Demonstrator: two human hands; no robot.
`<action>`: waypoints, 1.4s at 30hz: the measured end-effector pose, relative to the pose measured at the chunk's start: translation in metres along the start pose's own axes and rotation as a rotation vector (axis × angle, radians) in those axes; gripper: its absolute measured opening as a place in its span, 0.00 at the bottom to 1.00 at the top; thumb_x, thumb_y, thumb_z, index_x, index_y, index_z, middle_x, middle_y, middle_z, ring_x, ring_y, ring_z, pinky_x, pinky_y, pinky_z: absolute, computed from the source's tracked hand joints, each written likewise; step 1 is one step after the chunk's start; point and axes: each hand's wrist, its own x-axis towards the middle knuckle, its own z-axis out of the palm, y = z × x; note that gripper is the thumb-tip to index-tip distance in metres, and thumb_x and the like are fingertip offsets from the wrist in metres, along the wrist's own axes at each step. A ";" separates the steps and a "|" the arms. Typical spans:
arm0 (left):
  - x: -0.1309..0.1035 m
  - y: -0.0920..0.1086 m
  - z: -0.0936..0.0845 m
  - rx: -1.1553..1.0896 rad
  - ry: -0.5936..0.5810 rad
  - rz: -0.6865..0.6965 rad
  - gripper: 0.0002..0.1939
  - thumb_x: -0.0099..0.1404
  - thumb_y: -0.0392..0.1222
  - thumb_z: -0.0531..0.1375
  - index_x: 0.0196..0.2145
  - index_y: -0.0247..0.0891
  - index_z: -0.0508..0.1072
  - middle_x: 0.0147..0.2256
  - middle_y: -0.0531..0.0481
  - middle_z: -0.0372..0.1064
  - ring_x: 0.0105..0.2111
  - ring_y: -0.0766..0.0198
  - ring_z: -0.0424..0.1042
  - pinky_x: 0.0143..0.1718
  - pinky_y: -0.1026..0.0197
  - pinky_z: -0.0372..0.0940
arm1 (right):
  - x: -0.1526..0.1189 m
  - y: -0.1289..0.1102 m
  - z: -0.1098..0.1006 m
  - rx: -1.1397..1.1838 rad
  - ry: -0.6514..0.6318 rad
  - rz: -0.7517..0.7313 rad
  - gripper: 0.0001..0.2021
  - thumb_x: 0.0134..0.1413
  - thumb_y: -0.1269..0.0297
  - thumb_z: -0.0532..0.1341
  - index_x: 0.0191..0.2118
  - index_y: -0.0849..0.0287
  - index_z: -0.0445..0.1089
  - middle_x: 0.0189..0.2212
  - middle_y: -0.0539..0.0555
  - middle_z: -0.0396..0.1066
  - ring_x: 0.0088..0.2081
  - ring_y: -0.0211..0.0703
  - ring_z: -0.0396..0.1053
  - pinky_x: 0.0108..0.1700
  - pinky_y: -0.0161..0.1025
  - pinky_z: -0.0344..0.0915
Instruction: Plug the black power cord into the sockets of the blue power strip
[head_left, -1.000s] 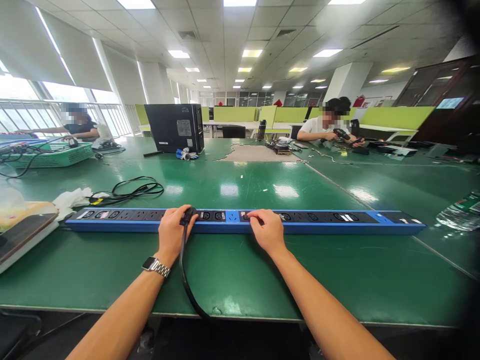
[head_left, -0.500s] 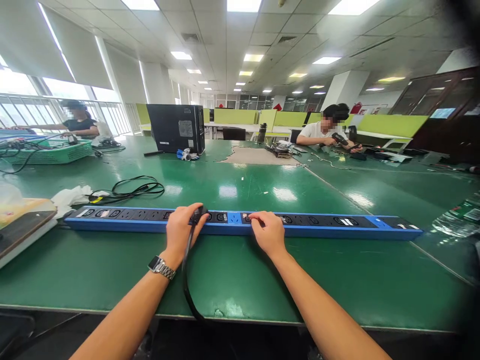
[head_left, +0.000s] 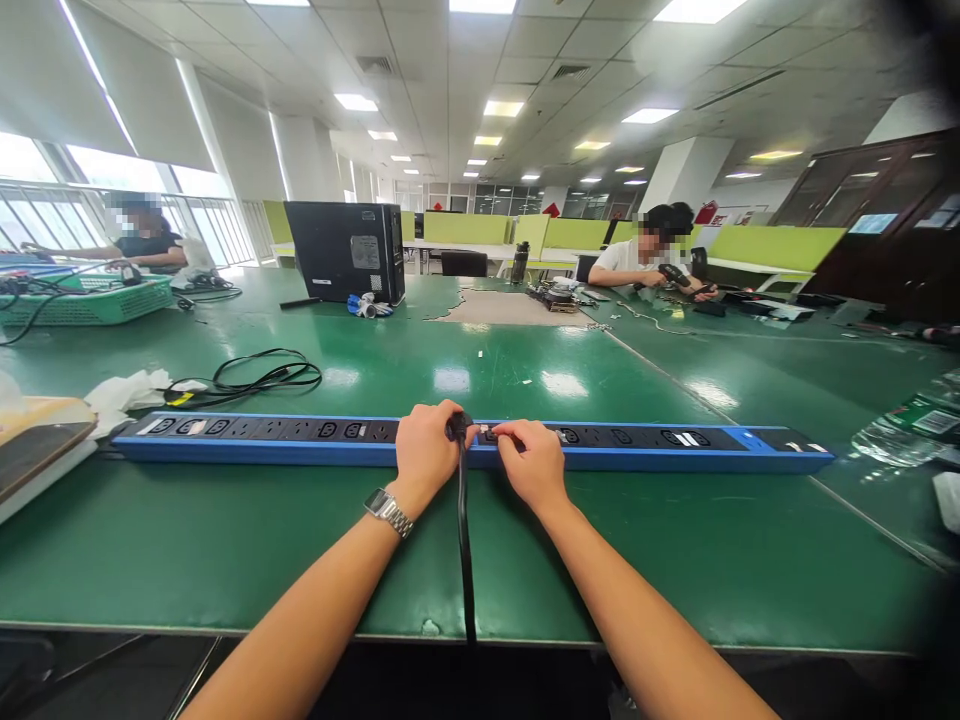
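A long blue power strip with a black socket face lies across the green table in front of me. My left hand is closed on a black plug, holding it over the middle of the strip. From the plug a thick black cable hangs down past the table's front edge. Just to the right, my right hand rests on the strip with thumb and forefinger pinched at a socket. What those fingertips hold, if anything, is hidden. I cannot tell whether the plug touches a socket.
A coiled black cable and white tissue lie behind the strip's left end. A clear bottle lies at the right. Farther back are a black computer case, a green basket and two people at work.
My left hand has moved right along the strip with the plug and cable, coming close to my right hand. The right hand stays at nearly the same spot.
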 end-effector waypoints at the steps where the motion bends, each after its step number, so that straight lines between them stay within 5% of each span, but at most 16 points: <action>1: 0.000 0.000 -0.001 0.010 -0.003 -0.021 0.12 0.63 0.51 0.63 0.40 0.42 0.75 0.34 0.47 0.75 0.39 0.55 0.71 0.39 0.57 0.63 | 0.000 0.000 0.000 0.008 -0.001 -0.003 0.11 0.53 0.67 0.55 0.29 0.54 0.75 0.31 0.51 0.78 0.36 0.45 0.70 0.43 0.43 0.62; 12: -0.005 0.005 0.006 0.080 -0.072 0.067 0.11 0.64 0.48 0.62 0.43 0.44 0.73 0.37 0.49 0.72 0.42 0.56 0.69 0.44 0.55 0.61 | -0.002 -0.005 0.002 0.005 0.009 -0.008 0.10 0.53 0.69 0.56 0.30 0.54 0.75 0.31 0.50 0.78 0.36 0.45 0.70 0.42 0.43 0.61; 19: -0.016 -0.006 0.003 0.073 -0.101 0.139 0.23 0.63 0.40 0.60 0.56 0.44 0.67 0.49 0.47 0.72 0.50 0.54 0.67 0.53 0.52 0.58 | -0.010 -0.024 0.007 -0.041 -0.036 -0.250 0.11 0.50 0.68 0.58 0.41 0.57 0.71 0.41 0.55 0.75 0.44 0.48 0.68 0.47 0.45 0.60; 24: -0.018 -0.006 0.001 0.093 -0.127 0.137 0.26 0.62 0.39 0.60 0.58 0.44 0.65 0.52 0.47 0.71 0.53 0.54 0.65 0.56 0.51 0.57 | -0.009 -0.025 0.011 -0.060 0.044 -0.234 0.16 0.54 0.66 0.57 0.49 0.59 0.68 0.47 0.58 0.73 0.48 0.50 0.67 0.48 0.45 0.61; 30: -0.017 -0.004 0.002 0.067 -0.107 0.127 0.21 0.63 0.37 0.58 0.54 0.43 0.68 0.50 0.47 0.72 0.52 0.54 0.67 0.54 0.51 0.59 | -0.003 -0.025 0.015 -0.122 -0.049 -0.271 0.12 0.57 0.63 0.58 0.45 0.55 0.72 0.46 0.55 0.75 0.47 0.49 0.67 0.49 0.44 0.59; 42: -0.010 0.001 -0.003 0.062 -0.159 0.073 0.18 0.63 0.35 0.57 0.51 0.44 0.72 0.46 0.48 0.76 0.49 0.54 0.70 0.50 0.51 0.61 | 0.004 -0.020 0.024 -0.177 0.011 -0.321 0.07 0.55 0.60 0.61 0.36 0.54 0.74 0.39 0.52 0.79 0.38 0.46 0.66 0.46 0.46 0.54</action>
